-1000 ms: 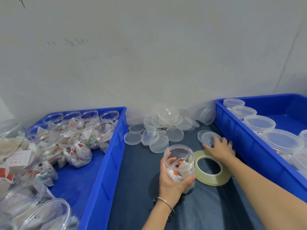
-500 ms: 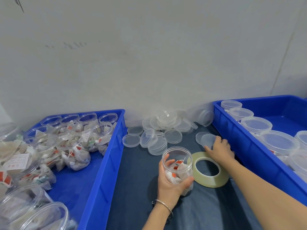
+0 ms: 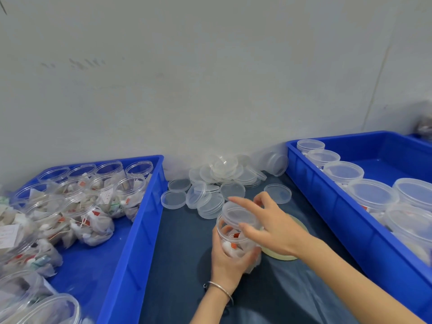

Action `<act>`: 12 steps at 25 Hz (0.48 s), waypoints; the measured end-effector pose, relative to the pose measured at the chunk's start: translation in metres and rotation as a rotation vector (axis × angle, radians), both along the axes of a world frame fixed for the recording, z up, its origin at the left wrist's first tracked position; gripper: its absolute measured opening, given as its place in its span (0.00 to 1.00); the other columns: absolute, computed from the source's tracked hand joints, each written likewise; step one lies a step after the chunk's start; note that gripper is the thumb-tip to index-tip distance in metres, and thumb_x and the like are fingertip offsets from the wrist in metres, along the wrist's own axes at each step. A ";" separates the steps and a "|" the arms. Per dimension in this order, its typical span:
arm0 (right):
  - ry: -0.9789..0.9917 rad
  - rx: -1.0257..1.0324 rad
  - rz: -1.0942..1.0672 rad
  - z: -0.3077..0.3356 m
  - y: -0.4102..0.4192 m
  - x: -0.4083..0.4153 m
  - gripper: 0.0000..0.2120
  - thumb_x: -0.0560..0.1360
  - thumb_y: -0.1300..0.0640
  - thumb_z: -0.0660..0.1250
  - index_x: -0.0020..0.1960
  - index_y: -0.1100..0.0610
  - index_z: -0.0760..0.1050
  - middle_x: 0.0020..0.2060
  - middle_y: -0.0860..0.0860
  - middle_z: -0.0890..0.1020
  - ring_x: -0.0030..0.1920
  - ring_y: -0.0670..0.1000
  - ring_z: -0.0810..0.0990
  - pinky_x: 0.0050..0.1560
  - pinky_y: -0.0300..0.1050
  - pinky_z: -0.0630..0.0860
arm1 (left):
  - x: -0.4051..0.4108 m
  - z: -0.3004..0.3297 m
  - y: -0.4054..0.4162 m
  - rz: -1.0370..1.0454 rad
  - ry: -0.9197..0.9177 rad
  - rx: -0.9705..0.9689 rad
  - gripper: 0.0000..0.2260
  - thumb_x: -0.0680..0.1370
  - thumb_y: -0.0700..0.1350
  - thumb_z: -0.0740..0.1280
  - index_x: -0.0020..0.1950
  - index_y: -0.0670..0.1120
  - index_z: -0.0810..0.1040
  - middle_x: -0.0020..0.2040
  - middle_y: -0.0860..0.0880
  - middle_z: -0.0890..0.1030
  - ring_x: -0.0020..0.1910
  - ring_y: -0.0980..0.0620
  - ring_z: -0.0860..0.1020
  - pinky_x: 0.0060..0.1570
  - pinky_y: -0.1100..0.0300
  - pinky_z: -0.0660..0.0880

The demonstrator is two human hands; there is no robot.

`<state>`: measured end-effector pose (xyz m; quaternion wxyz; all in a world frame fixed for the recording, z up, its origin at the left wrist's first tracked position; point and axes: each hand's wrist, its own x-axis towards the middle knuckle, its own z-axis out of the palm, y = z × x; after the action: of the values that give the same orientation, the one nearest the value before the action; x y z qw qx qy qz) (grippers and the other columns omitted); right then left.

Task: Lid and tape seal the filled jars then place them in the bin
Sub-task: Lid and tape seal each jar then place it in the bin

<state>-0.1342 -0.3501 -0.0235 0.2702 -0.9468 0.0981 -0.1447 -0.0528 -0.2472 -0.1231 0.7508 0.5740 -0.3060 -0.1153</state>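
A clear jar [image 3: 230, 239] filled with tea-bag sachets stands on the dark blue table cover. My left hand [image 3: 230, 263] grips its lower body from the near side. My right hand [image 3: 271, 224] holds a clear round lid [image 3: 237, 215] on the jar's mouth, thumb at the near rim and fingers over the far rim. Behind my right hand lies a roll of pale yellow tape [image 3: 294, 251], mostly hidden. The blue bin on the right [image 3: 332, 213] holds several lidded jars [image 3: 371, 195].
A pile of loose clear lids [image 3: 215, 185] lies against the wall, and one lid [image 3: 277, 193] sits alone near the right bin. The blue bin on the left [image 3: 138, 232] is full of open filled jars [image 3: 98, 206].
My right hand has lifted a lid from beside the right bin and brought it left onto the jar. The left hand still holds the jar in place.
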 end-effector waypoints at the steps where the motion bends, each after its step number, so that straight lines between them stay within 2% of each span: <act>1: 0.029 -0.087 -0.017 0.001 0.003 -0.002 0.25 0.74 0.40 0.59 0.69 0.28 0.56 0.50 0.48 0.64 0.50 0.43 0.65 0.47 0.34 0.63 | 0.000 0.001 0.000 0.005 -0.003 0.004 0.38 0.60 0.43 0.79 0.66 0.48 0.67 0.60 0.50 0.78 0.59 0.55 0.78 0.52 0.66 0.75; 4: 0.078 -0.207 -0.052 0.008 0.012 -0.001 0.24 0.76 0.42 0.59 0.70 0.34 0.59 0.57 0.48 0.65 0.60 0.48 0.63 0.56 0.43 0.66 | 0.002 -0.002 0.004 -0.006 -0.026 0.059 0.36 0.61 0.40 0.79 0.65 0.49 0.68 0.57 0.51 0.81 0.57 0.56 0.79 0.51 0.67 0.75; 6: 0.084 -0.267 -0.052 0.007 0.022 0.005 0.24 0.75 0.39 0.59 0.69 0.41 0.61 0.62 0.47 0.66 0.65 0.50 0.62 0.62 0.48 0.67 | 0.004 -0.004 0.005 0.028 -0.065 0.170 0.35 0.60 0.34 0.79 0.61 0.56 0.69 0.52 0.55 0.81 0.51 0.66 0.79 0.47 0.73 0.74; 7: 0.086 -0.308 -0.068 0.004 0.028 0.009 0.25 0.74 0.36 0.58 0.68 0.44 0.62 0.63 0.47 0.67 0.65 0.51 0.63 0.62 0.49 0.67 | 0.003 -0.003 0.006 0.057 -0.076 0.217 0.35 0.59 0.35 0.79 0.58 0.57 0.69 0.51 0.57 0.80 0.49 0.70 0.78 0.46 0.76 0.73; 9: 0.103 -0.394 -0.146 -0.002 0.038 0.018 0.27 0.74 0.35 0.55 0.67 0.48 0.61 0.62 0.49 0.68 0.63 0.54 0.66 0.61 0.50 0.67 | 0.001 -0.001 0.005 0.090 -0.056 0.220 0.34 0.56 0.43 0.80 0.58 0.52 0.70 0.49 0.56 0.80 0.47 0.69 0.78 0.43 0.76 0.73; 10: 0.105 -0.435 -0.187 -0.004 0.040 0.022 0.27 0.74 0.35 0.54 0.68 0.47 0.61 0.61 0.51 0.69 0.61 0.55 0.67 0.60 0.50 0.67 | 0.001 0.001 0.002 0.109 -0.057 0.228 0.33 0.56 0.47 0.78 0.58 0.48 0.70 0.48 0.55 0.80 0.46 0.69 0.79 0.42 0.76 0.72; 12: 0.096 -0.475 -0.224 -0.007 0.043 0.025 0.26 0.74 0.35 0.53 0.71 0.40 0.58 0.58 0.52 0.69 0.58 0.56 0.68 0.60 0.50 0.65 | -0.002 0.007 -0.002 0.135 -0.102 0.275 0.26 0.60 0.47 0.76 0.53 0.46 0.70 0.44 0.55 0.78 0.43 0.71 0.77 0.42 0.75 0.72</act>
<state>-0.1090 -0.3069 -0.0304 0.0179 -0.9727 0.1782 -0.1476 -0.0551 -0.2497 -0.1158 0.6546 0.6958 -0.2856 -0.0760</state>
